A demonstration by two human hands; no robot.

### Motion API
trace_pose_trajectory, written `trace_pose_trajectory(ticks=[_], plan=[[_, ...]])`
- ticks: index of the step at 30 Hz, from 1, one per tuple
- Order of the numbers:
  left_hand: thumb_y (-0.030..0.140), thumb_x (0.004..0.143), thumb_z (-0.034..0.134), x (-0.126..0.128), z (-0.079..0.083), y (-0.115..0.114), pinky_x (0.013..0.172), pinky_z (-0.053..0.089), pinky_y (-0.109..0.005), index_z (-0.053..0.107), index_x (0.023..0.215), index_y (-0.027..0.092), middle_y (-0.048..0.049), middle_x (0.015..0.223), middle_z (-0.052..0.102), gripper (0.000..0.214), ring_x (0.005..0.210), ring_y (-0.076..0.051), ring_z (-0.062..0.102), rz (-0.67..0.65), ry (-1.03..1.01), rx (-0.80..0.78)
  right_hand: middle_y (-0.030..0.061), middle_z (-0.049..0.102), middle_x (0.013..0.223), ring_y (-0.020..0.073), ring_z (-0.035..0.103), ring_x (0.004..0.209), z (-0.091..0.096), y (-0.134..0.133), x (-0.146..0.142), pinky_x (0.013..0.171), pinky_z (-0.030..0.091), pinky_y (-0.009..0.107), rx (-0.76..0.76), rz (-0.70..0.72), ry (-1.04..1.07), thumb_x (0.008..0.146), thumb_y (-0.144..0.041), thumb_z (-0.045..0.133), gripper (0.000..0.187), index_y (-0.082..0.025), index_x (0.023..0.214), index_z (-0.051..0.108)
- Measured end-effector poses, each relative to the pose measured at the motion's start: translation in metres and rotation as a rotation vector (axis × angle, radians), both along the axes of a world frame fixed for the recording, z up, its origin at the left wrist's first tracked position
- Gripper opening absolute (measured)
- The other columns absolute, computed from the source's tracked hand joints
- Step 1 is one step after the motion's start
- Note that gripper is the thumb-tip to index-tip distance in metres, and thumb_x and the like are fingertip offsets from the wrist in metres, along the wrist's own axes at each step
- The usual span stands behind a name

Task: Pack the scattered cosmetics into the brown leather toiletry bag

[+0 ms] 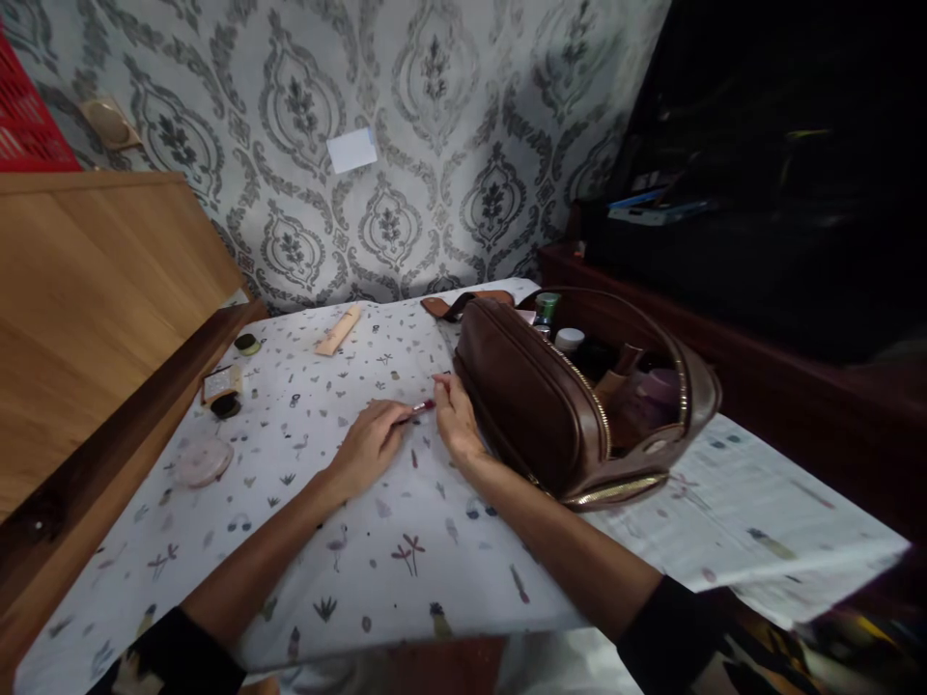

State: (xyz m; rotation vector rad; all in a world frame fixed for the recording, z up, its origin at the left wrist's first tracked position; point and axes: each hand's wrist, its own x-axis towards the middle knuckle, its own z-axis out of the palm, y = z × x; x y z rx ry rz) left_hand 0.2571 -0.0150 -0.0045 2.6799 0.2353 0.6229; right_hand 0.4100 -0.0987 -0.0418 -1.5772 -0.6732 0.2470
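Both my hands rest on the patterned white cloth (377,569) in the middle of the table. My left hand (369,444) is closed, pinching one end of a small thin reddish stick (422,407), perhaps a lip pencil. My right hand (456,420) pinches its other end with the fingertips. Right beside my right hand stands an open brown leather toiletry bag (536,401) with small bottles and jars inside.
A beige tube (337,330), a small dark round pot (247,344), a flat compact (222,383) and a pale pink round case (204,462) lie to the left. A wooden board (87,290) borders the left side. A dark shelf (724,251) stands at the right.
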Motion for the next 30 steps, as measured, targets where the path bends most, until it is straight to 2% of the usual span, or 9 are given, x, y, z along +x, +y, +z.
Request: trace_pose_trajectory(ticks=[2, 5, 8, 11, 13, 19, 24, 27, 30], plan=[[0.027, 0.100, 0.047, -0.005, 0.002, -0.004, 0.104, 0.049, -0.044, 0.057, 0.126, 0.021, -0.0109, 0.127, 0.062, 0.028, 0.121, -0.025, 0.057, 0.047, 0.000, 0.026, 0.0098, 0.068, 0.111, 0.0269, 0.061, 0.106, 0.001, 0.000, -0.001, 0.101, 0.046, 0.044, -0.006, 0.007, -0.005, 0.092, -0.039, 0.039, 0.033, -0.022, 0.110, 0.061], [0.032, 0.096, 0.057, -0.007, -0.005, -0.005, 0.111, 0.042, -0.051, 0.054, 0.130, 0.017, -0.0157, 0.139, 0.055, 0.037, 0.133, -0.032, 0.048, 0.157, 0.033, 0.108, 0.0097, 0.068, 0.106, 0.0270, 0.062, 0.102, 0.005, -0.001, -0.003, 0.098, 0.047, 0.044, -0.024, 0.015, -0.015, 0.092, -0.040, 0.037, 0.036, -0.021, 0.109, 0.062], [0.027, 0.097, 0.055, -0.005, -0.013, -0.004, 0.107, 0.044, -0.049, 0.058, 0.123, 0.019, -0.0117, 0.125, 0.064, 0.028, 0.124, -0.030, 0.054, 0.193, 0.044, 0.088, 0.0097, 0.068, 0.100, 0.0272, 0.063, 0.097, 0.007, -0.002, -0.003, 0.093, 0.049, 0.043, -0.042, 0.031, -0.034, 0.093, -0.040, 0.036, 0.036, -0.020, 0.106, 0.063], [0.021, 0.096, 0.052, -0.005, -0.013, -0.005, 0.096, 0.049, -0.043, 0.062, 0.106, 0.022, -0.0060, 0.106, 0.068, 0.014, 0.106, -0.025, 0.061, 0.182, 0.001, 0.017, 0.0081, 0.068, 0.093, 0.0263, 0.064, 0.092, 0.008, -0.003, -0.002, 0.087, 0.050, 0.040, -0.059, 0.074, -0.069, 0.092, -0.037, 0.037, 0.033, -0.021, 0.102, 0.064], [0.021, 0.095, 0.052, -0.006, -0.012, -0.006, 0.089, 0.050, -0.041, 0.061, 0.101, 0.023, -0.0051, 0.100, 0.068, 0.011, 0.099, -0.024, 0.061, 0.196, -0.033, -0.026, 0.0072, 0.069, 0.089, 0.0251, 0.064, 0.088, 0.007, -0.004, -0.001, 0.084, 0.050, 0.038, -0.071, 0.116, -0.097, 0.093, -0.034, 0.038, 0.030, -0.021, 0.098, 0.064], [0.021, 0.090, 0.058, -0.009, -0.013, -0.003, 0.080, 0.052, -0.032, 0.061, 0.104, 0.024, -0.0025, 0.096, 0.066, 0.014, 0.088, -0.019, 0.062, 0.216, -0.200, -0.229, 0.0055, 0.069, 0.086, 0.0237, 0.063, 0.085, 0.009, -0.006, -0.004, 0.082, 0.048, 0.036, -0.111, 0.226, -0.179, 0.091, -0.032, 0.044, 0.024, -0.022, 0.094, 0.065], [0.033, 0.094, 0.055, -0.010, -0.009, -0.003, 0.082, 0.053, -0.031, 0.063, 0.105, 0.021, -0.0045, 0.100, 0.066, 0.018, 0.091, -0.018, 0.065, 0.204, -0.316, -0.478, 0.0037, 0.066, 0.078, 0.0204, 0.060, 0.078, 0.016, -0.010, -0.009, 0.073, 0.044, 0.032, -0.141, 0.344, -0.212, 0.091, -0.041, 0.047, 0.027, -0.021, 0.084, 0.065], [0.040, 0.095, 0.054, -0.012, -0.007, -0.003, 0.080, 0.053, -0.031, 0.061, 0.108, 0.020, -0.0044, 0.099, 0.066, 0.025, 0.084, -0.017, 0.066, 0.190, -0.325, -0.643, 0.0014, 0.062, 0.068, 0.0160, 0.055, 0.063, 0.020, -0.012, -0.013, 0.060, 0.041, 0.028, -0.118, 0.495, -0.085, 0.089, -0.047, 0.052, 0.031, -0.020, 0.079, 0.063], [0.047, 0.095, 0.052, -0.013, -0.004, -0.003, 0.072, 0.050, -0.029, 0.059, 0.104, 0.020, -0.0007, 0.083, 0.063, 0.030, 0.073, -0.016, 0.062, 0.197, -0.317, -0.664, -0.0001, 0.059, 0.064, 0.0116, 0.046, 0.051, 0.024, -0.014, -0.017, 0.049, 0.035, 0.025, -0.074, 0.647, 0.159, 0.084, -0.058, 0.060, 0.040, -0.019, 0.079, 0.062]])
